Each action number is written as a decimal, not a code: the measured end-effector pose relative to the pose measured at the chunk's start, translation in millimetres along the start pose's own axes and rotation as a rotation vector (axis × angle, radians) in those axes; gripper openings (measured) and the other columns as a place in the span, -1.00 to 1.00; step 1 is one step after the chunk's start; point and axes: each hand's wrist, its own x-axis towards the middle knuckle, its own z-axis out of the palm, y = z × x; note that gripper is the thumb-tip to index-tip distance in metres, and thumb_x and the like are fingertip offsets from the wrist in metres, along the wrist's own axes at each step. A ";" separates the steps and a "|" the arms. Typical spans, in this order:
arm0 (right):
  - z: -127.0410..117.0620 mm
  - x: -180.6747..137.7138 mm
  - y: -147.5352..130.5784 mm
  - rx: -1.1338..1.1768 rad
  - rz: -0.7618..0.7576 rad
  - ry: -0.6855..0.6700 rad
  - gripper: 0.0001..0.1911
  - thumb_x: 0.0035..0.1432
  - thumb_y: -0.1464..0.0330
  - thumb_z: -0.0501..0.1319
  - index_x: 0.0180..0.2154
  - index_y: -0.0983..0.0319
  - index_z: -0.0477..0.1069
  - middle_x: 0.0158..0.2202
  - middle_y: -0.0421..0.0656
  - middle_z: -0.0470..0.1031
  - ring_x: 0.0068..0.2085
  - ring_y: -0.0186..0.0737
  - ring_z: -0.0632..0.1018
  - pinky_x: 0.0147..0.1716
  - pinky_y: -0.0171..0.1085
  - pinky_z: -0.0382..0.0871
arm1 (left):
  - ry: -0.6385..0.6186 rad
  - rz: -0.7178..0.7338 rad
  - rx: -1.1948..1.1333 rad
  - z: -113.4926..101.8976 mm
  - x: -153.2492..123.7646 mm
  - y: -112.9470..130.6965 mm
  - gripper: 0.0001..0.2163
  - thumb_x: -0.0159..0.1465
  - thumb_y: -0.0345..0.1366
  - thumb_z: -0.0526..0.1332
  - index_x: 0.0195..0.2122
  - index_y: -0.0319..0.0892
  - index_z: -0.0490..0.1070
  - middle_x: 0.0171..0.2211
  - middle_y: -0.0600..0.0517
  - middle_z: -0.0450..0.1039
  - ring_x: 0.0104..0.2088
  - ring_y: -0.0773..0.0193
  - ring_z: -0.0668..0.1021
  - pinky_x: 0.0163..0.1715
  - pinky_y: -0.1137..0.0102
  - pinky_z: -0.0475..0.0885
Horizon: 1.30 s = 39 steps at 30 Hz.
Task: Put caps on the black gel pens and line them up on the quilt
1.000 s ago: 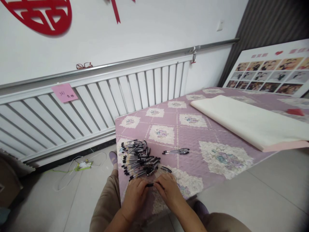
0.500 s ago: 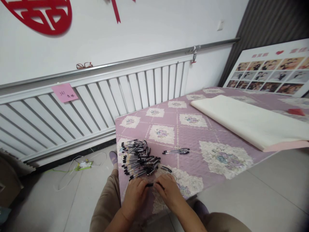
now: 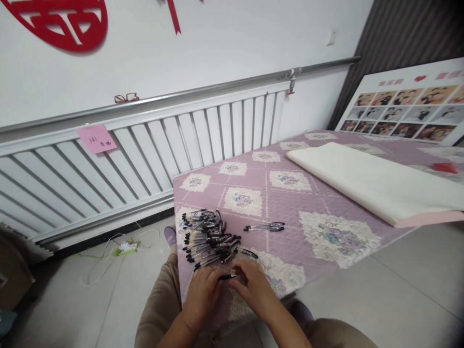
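Note:
My left hand [image 3: 203, 292] is closed around a black pen [image 3: 227, 277], whose light pointed tip sticks out to the right. Close to that tip is my right hand [image 3: 253, 285], its thumb and forefinger parted; no pen shows in its grasp, though its palm side is hidden. Just beyond both hands lies a heap of black-capped clear pens [image 3: 208, 237]. A single black pen cap or short pen piece [image 3: 249, 253] rests right of the heap, by my right fingers. Farther right, a few pens [image 3: 264, 226] lie side by side.
The purple floral tablecloth [image 3: 250, 166] covers the table. A cream folded sheet [image 3: 369, 181] lies on its right part, before a photo board [image 3: 402, 106]. A white radiator [image 3: 163, 145] runs behind the table. A power strip [image 3: 127, 247] with cables is on the floor at left.
My right hand's fingers have opened and drawn slightly away from the pen's end, so its pale tip now shows. The left hand stays in place with the pen.

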 end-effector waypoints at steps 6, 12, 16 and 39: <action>-1.2 1.9 -2.3 -0.067 -0.012 -0.036 -0.91 0.16 0.37 0.16 -0.41 0.19 0.38 -0.38 -0.18 0.46 -0.26 -0.16 0.45 -0.18 -0.14 0.21 | 0.011 0.003 0.032 1.7 0.8 -0.1 -0.87 0.26 -0.35 0.09 -0.23 -0.09 0.40 -0.32 0.01 0.45 -0.28 0.18 0.47 -0.27 0.30 0.36; -5.1 -0.3 -3.5 -0.020 -0.022 -0.042 -0.98 0.11 0.41 0.20 -0.35 0.18 0.38 -0.35 -0.19 0.46 -0.25 -0.17 0.45 -0.18 -0.16 0.21 | -0.005 -0.001 0.023 1.6 0.0 -0.7 -0.86 0.28 -0.35 0.07 -0.20 -0.09 0.39 -0.30 0.01 0.45 -0.26 0.16 0.47 -0.26 0.28 0.36; -3.7 0.8 -4.0 -0.049 -0.011 -0.028 -0.92 0.13 0.32 0.20 -0.38 0.19 0.38 -0.38 -0.18 0.45 -0.28 -0.16 0.43 -0.19 -0.15 0.20 | -0.011 -0.011 0.016 0.7 -0.1 0.1 -0.86 0.28 -0.35 0.08 -0.19 -0.09 0.39 -0.29 0.00 0.44 -0.26 0.16 0.46 -0.25 0.27 0.37; -0.8 2.9 -1.8 -0.030 -0.032 0.002 -0.82 0.18 0.32 0.13 -0.45 0.20 0.36 -0.44 -0.19 0.45 -0.33 -0.19 0.44 -0.23 -0.18 0.22 | 0.015 -0.001 -0.017 0.1 0.2 -0.2 -0.85 0.28 -0.35 0.07 -0.20 -0.09 0.39 -0.29 0.00 0.45 -0.25 0.17 0.47 -0.24 0.28 0.37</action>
